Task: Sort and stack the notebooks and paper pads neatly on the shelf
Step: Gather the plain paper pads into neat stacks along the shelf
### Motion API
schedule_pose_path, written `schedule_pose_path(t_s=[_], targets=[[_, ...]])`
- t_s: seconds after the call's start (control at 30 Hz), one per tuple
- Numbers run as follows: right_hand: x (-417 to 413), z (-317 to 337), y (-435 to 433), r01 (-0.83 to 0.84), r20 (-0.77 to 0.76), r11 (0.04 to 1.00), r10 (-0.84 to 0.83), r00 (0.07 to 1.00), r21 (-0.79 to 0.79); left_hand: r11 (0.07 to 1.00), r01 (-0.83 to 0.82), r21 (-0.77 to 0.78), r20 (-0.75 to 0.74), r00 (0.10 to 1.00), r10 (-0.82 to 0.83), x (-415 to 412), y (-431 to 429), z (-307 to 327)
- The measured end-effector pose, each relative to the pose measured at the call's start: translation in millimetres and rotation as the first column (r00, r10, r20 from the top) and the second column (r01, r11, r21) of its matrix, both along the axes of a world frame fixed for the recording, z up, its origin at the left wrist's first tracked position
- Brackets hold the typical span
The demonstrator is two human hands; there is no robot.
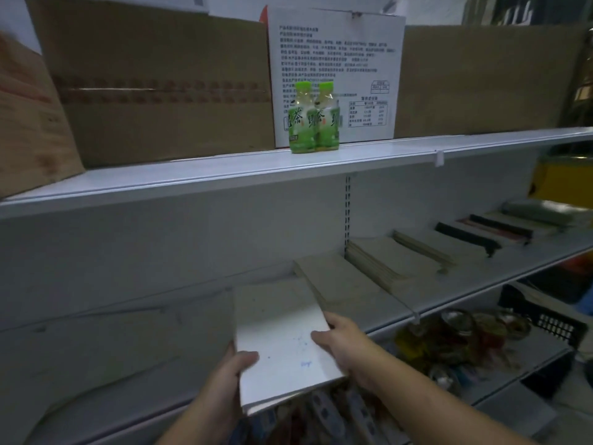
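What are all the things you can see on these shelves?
white paper pad: one, white, half over the front edge of the middle shelf
paper pad stacks: several, beige, in a row on that shelf, to the right
dark-edged notebooks: a few, black and reddish, farther right
green tea bottles: two, green, front of the upper shelf
printed box: one, white, behind the bottles
cardboard boxes: at least two, brown, either side of the printed box
black basket: one, lower right
jars: several, blurred, lower shelf
left hand: grips the pad's near left corner
right hand: grips the pad's right edge
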State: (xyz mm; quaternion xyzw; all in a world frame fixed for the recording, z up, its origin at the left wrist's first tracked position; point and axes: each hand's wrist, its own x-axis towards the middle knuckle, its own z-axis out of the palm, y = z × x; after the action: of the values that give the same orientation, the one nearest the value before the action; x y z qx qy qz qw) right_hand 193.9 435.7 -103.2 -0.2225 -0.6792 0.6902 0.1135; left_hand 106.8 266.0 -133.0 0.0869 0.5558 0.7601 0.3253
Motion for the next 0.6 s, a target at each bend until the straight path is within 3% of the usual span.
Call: schedule_pose_path(t_s=[0.2, 0.4, 0.6], targets=[[10, -5, 64, 0.138, 0.113, 0.988, -0.146, 0.983, 0.076, 0.986, 0.057, -0.156, -0.072, 0.995, -0.069, -1, 72, 0], [-18, 10, 118, 0.199, 0.178, 0.953, -0.242, 0.954, 0.229, 0.982, 0.091, -0.163, -0.087, 0.991, -0.106, -45, 141, 5], [-60, 18, 177, 0.196, 0.276, 0.864, -0.351, 0.895, 0.464, 0.979, 0.019, -0.202, -0.228, 0.971, -0.066, -94, 203, 4]])
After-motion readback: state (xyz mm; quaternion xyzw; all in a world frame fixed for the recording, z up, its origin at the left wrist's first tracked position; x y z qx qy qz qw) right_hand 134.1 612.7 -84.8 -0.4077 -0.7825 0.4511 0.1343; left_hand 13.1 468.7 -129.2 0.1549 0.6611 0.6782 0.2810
